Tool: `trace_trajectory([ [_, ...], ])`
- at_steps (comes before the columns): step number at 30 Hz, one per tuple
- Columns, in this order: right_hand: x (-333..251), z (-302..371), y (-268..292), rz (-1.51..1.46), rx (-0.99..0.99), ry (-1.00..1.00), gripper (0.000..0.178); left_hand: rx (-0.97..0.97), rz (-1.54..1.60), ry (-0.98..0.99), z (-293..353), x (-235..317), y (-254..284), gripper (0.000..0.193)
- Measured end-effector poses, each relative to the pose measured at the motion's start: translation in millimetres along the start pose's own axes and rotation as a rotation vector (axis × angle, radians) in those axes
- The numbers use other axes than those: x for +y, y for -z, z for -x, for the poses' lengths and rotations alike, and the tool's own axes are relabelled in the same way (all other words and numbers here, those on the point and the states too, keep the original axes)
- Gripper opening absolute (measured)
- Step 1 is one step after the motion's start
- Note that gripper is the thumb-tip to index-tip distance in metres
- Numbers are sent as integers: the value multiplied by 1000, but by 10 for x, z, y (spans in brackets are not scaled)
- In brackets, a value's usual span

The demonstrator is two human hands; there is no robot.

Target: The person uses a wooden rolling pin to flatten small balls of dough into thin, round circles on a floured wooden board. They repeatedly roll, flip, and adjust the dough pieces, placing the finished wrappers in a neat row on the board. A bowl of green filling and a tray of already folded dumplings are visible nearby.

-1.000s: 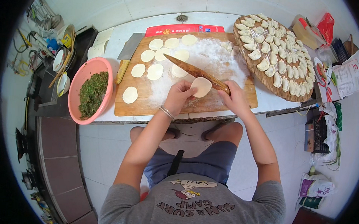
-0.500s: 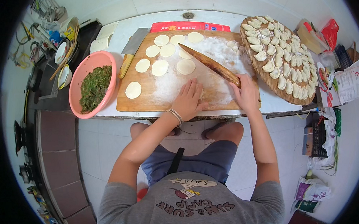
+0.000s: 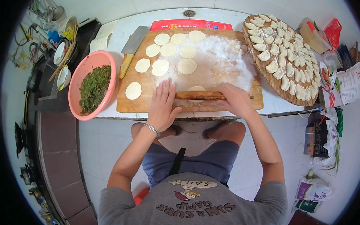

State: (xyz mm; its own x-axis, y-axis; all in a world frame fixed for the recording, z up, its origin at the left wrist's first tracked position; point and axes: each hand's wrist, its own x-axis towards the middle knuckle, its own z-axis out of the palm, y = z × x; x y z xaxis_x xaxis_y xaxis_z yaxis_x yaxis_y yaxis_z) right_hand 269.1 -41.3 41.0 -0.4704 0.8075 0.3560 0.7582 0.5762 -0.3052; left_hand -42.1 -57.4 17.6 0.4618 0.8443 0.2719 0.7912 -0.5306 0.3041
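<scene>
A brown wooden rolling pin (image 3: 200,95) lies crosswise on the floured wooden board (image 3: 223,109), over a small dough round (image 3: 196,89) that shows above and below it. My left hand (image 3: 163,102) rests at the pin's left end, fingers stretched out and thumb apart. The pin's left tip is hidden under that palm. At the other end my right hand (image 3: 236,100) is closed over the pin, whose thin tip pokes out to its right. Several flat dough wrappers (image 3: 160,67) lie on the board's left half. Small dough pieces (image 3: 238,46) sit at its upper right.
A pink bowl of green filling (image 3: 74,83) stands left of the board. A cleaver (image 3: 133,45) lies along the board's left edge. On the right, a round wooden board (image 3: 264,70) carries many folded dumplings. A red box (image 3: 191,24) lies behind the board.
The rolling pin has swung from slanting upward in my right hand to level across the dough round. My left hand has moved left off the dough onto the pin's end.
</scene>
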Motion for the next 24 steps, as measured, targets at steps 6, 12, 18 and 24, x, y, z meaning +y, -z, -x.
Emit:
trace_trajectory([
  [6,100,-322,-272,211,24,-63,54,-19,-107,67,-394,-333,-163,75],
  [12,-219,17,-27,130,-325,-68,69,-86,-60,30,245,53,77,77],
  [18,76,-325,-214,229,-119,-18,67,20,-45,52,-140,-230,-76,73],
  [24,-162,-39,-86,165,-253,27,67,-38,-30,27,257,-22,64,75],
])
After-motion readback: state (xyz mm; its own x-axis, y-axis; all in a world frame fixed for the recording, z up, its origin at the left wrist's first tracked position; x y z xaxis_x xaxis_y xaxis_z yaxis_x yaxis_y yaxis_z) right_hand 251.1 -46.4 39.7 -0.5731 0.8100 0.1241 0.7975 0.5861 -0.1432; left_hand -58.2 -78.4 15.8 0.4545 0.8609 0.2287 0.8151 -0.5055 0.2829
